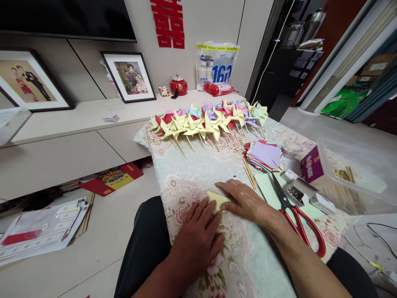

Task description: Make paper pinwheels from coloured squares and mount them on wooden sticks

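A small folded piece of pale yellow paper [218, 199] lies on the floral tablecloth between my hands. My left hand [198, 231] rests palm down, its stretched fingertips pressing the paper's near left edge. From the right, my right hand [246, 201] reaches across, thumb on the paper and index finger extended beyond its far side. To the right are scissors with red handles [299, 223], lying partly on light green paper sheets [268, 188]. A stack of coloured paper squares [265, 155] sits farther back, with thin wooden sticks [249, 174] beside it.
Many finished paper pinwheels [198, 124] on sticks cover the table's far end. At right are a clear plastic bin [356, 165] holding sticks, a small box of metal pins [296, 193] and a round clear container [291, 148]. A white cabinet [77, 128] stands beyond the table.
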